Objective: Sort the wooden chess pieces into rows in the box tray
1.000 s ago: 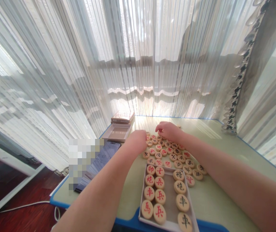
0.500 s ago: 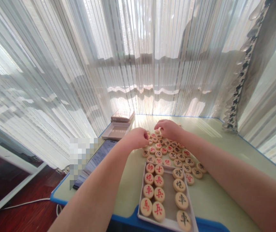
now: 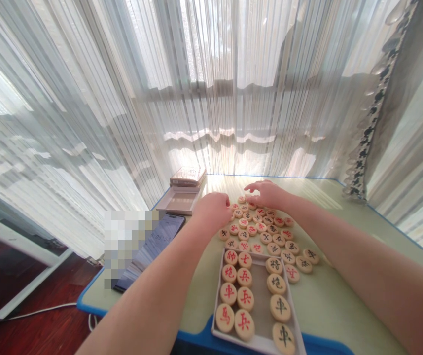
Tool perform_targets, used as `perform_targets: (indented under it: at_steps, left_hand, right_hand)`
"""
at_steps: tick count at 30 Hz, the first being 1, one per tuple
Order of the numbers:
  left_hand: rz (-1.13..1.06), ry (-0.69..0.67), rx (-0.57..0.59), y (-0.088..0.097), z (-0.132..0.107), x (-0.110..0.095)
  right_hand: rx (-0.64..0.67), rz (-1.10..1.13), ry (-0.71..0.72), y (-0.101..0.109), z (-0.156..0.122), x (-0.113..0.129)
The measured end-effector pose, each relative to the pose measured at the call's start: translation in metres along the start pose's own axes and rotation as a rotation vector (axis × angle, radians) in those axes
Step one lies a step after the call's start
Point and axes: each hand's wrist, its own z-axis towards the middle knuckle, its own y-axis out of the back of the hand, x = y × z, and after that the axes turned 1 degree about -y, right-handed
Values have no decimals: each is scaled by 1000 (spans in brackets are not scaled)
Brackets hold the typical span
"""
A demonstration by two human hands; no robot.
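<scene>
Round wooden xiangqi pieces (image 3: 251, 230) with red or black characters lie face up in a loose spread on the table. At the far left of this spread, my left hand (image 3: 214, 208) is closed with curled fingers; whatever they grip is hidden. My right hand (image 3: 268, 194) hovers over the far end, thumb and index finger apart, beside a xiangqi piece (image 3: 241, 199) lying on the table. Nearer me is a shallow box (image 3: 262, 296). Two columns of red pieces (image 3: 244, 298) line its left side, and one column of black pieces (image 3: 280, 308) its right.
A phone (image 3: 152, 251) lies left of my left forearm, partly behind a blurred patch. Farther back sits a shallow box lid (image 3: 178, 199), with a flat box (image 3: 188, 176) behind it. The pale table (image 3: 344, 231) has a blue edge, and sheer curtains (image 3: 233, 123) hang beyond.
My left hand has shifted slightly right, over the pieces' left edge. My right hand has drawn a little to the right, its thumb and index finger now wider apart. The boxed pieces stay put.
</scene>
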Motion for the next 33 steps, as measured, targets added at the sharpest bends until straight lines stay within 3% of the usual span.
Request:
perform_targets:
  at_steps: [6,11,19,23,27,33]
  left_hand:
    - [28,-47,-3,-3,-4,-8]
    - [33,-77,-107,-9,-4,-10]
    - [66,-102,-126,-14,-3,-9]
    - [49,-224,-123,-14,-2,-10]
    - [21,-412,-55,-16,-2,-11]
    - [76,-497,6,-16,-3,-12]
  right_hand:
    - [37,-2,5,-4,3,-4]
    - [8,-22,34,-6,2,-3]
    - [-5,-226,77,-5,1,8]
    - [-25,-241,38,-9,1,6]
    - [-134,-205,-70,-7,3,0]
    - [-247,102,-270,5,9,-13]
